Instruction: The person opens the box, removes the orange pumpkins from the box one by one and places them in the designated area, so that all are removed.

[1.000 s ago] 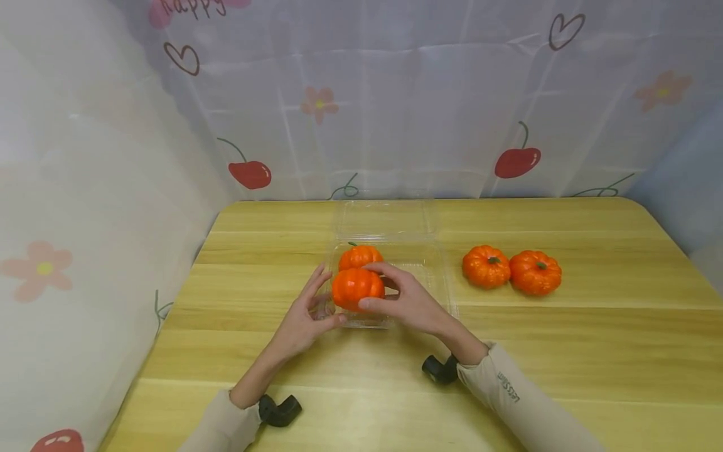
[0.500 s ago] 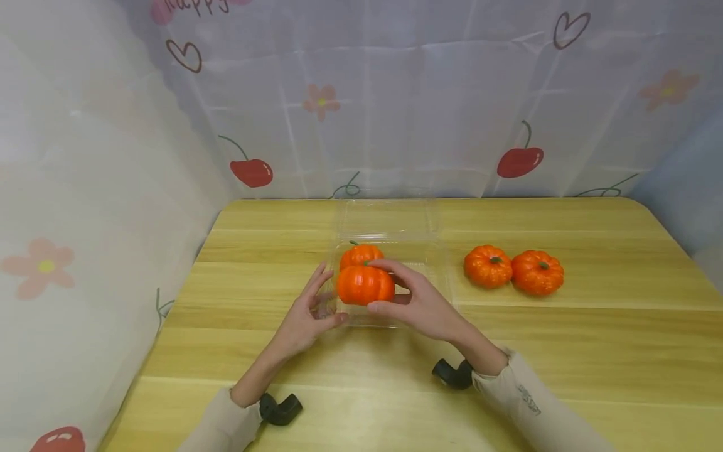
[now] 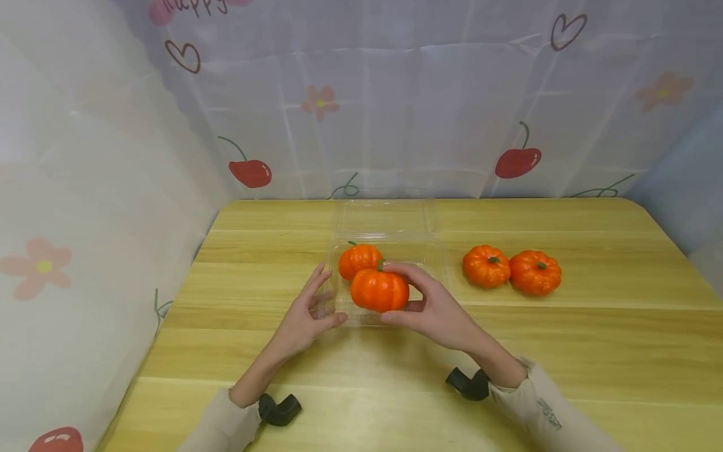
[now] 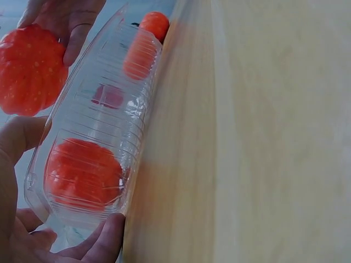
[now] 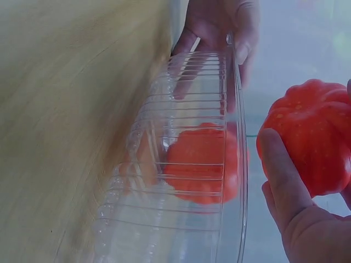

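Note:
An orange toy pumpkin [image 3: 377,290] with a green stem is held in my right hand [image 3: 443,312], pinched between thumb and fingers. It is above a clear plastic clamshell container [image 3: 425,252]. Another pumpkin [image 3: 357,260] sits inside the container at the back left, also visible through the ribbed wall in the left wrist view [image 4: 85,175]. At the container's front left corner, my left hand [image 3: 301,326] holds it, with the thumb at the rim and the fingers along the outer side. The held pumpkin [image 5: 310,137] is above the rim in the right wrist view.
The container's clear lid [image 3: 386,216] lies folded back toward the curtain [image 3: 395,113]. To the right, two more orange pumpkins, one nearer [image 3: 486,267] and one farther right [image 3: 535,273], touch each other on the wooden table [image 3: 593,351].
My right hand has carried its pumpkin rightward over the container, uncovering more of the pumpkin inside, and its stem has come into view. My left hand stays in place.

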### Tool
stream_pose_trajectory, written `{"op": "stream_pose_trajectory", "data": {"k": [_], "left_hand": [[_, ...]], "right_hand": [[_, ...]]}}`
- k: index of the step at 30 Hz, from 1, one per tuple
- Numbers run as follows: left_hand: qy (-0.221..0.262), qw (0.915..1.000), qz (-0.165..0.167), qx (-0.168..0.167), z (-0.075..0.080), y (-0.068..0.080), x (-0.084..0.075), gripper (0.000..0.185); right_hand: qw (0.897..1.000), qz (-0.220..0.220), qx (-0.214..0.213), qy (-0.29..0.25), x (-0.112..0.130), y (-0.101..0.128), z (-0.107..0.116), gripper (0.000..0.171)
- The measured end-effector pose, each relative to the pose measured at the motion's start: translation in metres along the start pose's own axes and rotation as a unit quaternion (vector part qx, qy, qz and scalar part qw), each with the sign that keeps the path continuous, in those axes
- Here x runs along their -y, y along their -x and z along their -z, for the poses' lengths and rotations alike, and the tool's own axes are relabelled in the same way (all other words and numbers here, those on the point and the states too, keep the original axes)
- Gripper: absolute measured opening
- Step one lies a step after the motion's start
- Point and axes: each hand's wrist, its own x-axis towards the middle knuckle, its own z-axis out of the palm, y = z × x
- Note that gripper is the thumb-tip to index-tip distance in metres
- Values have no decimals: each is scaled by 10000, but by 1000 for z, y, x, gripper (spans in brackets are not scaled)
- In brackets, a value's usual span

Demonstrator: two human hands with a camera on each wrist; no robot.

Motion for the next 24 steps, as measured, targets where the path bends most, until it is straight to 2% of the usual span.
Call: {"op": "stream_pose_trajectory", "data": {"k": [5,12,24], "left_hand": [[17,10000,-26,-5,0,0,0,86],[-25,10000,-60,-1,0,-1,1,86],[-67,10000,-2,-27,-1,-1,0,87]], "right_hand": [[9999,103,-16,-60,-1,3,3,57],[9991,295,-244,168,1,5,5,41],[9988,292,-348,195,1,18,12,39]]}}
